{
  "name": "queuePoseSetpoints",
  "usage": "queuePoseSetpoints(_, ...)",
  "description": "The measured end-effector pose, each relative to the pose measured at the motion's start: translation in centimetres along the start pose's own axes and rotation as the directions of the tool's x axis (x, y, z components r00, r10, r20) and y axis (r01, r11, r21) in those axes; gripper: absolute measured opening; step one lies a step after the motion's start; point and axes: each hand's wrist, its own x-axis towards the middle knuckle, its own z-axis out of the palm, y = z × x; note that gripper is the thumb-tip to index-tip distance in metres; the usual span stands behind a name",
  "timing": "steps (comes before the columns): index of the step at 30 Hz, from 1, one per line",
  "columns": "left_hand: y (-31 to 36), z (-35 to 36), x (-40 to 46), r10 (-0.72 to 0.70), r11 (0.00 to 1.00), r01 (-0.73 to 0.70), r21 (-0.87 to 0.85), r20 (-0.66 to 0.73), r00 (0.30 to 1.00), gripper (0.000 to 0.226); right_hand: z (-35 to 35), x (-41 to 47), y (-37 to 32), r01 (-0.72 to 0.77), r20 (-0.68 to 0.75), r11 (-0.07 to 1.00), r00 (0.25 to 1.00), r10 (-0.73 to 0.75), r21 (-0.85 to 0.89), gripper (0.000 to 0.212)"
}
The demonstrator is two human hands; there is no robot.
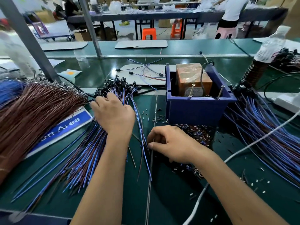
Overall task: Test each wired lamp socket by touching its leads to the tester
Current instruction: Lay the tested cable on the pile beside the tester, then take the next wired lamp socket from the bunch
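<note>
Left hand (113,114) on socket bundle (118,88), right hand (170,143) apparently pinching leads (146,153) (blurred)

Heap of small black sockets (120,86) with blue and brown leads (84,161) fanned across green bench, blue bin (197,109) just right, holding orange tester (193,78), two metal probes (190,91) upright at front.
</note>
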Motion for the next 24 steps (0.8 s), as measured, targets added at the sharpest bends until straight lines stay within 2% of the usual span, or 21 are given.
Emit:
queuePoseSetpoints(2,-1.3,0.0,0.8,-0.092,0.988,0.075,0.132,0.127,0.988,0.045,0.0,-0.1,0.0,0.000,-0.002,1.000,1.000,0.000,0.011,0.006)
queuePoseSetpoints(4,-1.8,0.2,1.0,-0.130,0.990,0.119,0.075,0.176,0.976,0.046,0.1,-0.2,0.0,-0.001,-0.008,1.000,1.000,0.001,0.021,0.006)
queuePoseSetpoints(8,-2.2,0.2,1.3,-0.157,0.976,0.173,-0.132,0.122,0.980,0.031,0.4,-0.3,0.1,0.013,-0.032,0.999,0.999,-0.012,0.031,0.005)
queuePoseSetpoints(11,-2.4,-0.1,1.4,-0.189,0.964,0.206,-0.166,0.113,0.975,0.025,0.5,-0.3,0.2,0.018,-0.043,0.999,0.999,-0.017,0.044,0.004)
queuePoseSetpoints(14,-1.8,-0.6,0.8,-0.184,0.967,0.179,-0.183,-0.010,0.983,0.018,0.5,-0.3,0.3,0.009,-0.046,0.998,0.999,-0.007,0.054,0.005)
queuePoseSetpoints(16,-1.1,-1.0,0.4,-0.160,0.938,0.114,-0.326,-0.119,0.980,0.014,0.4,-0.2,0.1,-0.003,-0.042,0.999,0.999,0.005,0.049,0.006)
queuePoseSetpoints(17,-0.6,-1.2,0.2,-0.151,0.883,0.067,-0.465,-0.146,0.978,0.010,0.4,-0.2,0.1,-0.010,-0.040,0.999,0.999,0.011,0.042,0.007)
queuePoseSetpoints(18,0.0,-1.4,0.0,-0.146,0.768,0.039,-0.639,-0.116,0.983,0.004,0.3,0.0,-0.1,-0.016,-0.040,0.999,0.999,0.017,0.035,0.009)
queuePoseSetpoints(20,1.6,-1.5,-0.6,-0.094,0.390,0.128,-0.912,0.099,0.991,0.012,0.4,0.2,-0.4,-0.028,-0.055,0.999,0.998,0.030,0.039,0.016)
queuePoseSetpoints(22,3.1,-1.5,-1.4,0.046,-0.007,0.363,-0.932,0.362,0.931,0.023,0.5,0.5,-0.7,-0.041,-0.067,0.997,0.997,0.045,0.060,0.026)
queuePoseSetpoints(24,3.8,-1.7,-2.0,0.225,-0.277,0.576,-0.769,0.531,0.817,0.031,0.6,0.8,-1.0,-0.043,-0.069,0.994,0.996,0.051,0.104,0.034)
